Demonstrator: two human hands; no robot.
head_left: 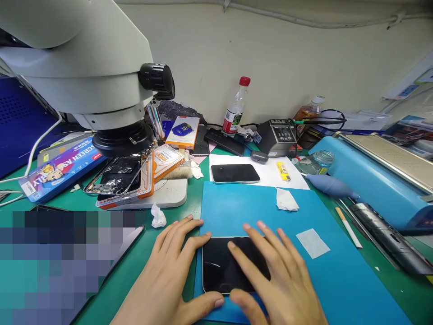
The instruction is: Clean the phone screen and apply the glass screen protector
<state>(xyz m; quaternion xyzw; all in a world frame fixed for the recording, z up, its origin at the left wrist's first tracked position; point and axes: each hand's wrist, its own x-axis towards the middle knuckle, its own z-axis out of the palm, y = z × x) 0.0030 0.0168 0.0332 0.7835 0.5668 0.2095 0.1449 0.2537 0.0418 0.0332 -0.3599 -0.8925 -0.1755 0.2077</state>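
A black phone (221,266) lies screen up on a blue work mat (338,280) near the front edge. My left hand (169,275) rests flat at its left side, fingers spread, thumb at the phone's lower edge. My right hand (274,275) lies over the right half of the screen with fingers stretched out and apart, thumb at the bottom edge. Neither hand grips the phone. A second dark phone (235,173) lies further back on white paper (294,178).
A large microscope (88,67) overhangs the left, with opened phones and screen protector boxes (123,178) on its base. A water bottle (236,108), a soldering station (279,135), a blue air blower (333,186), crumpled wipes (287,200) and a blue machine (382,180) on the right.
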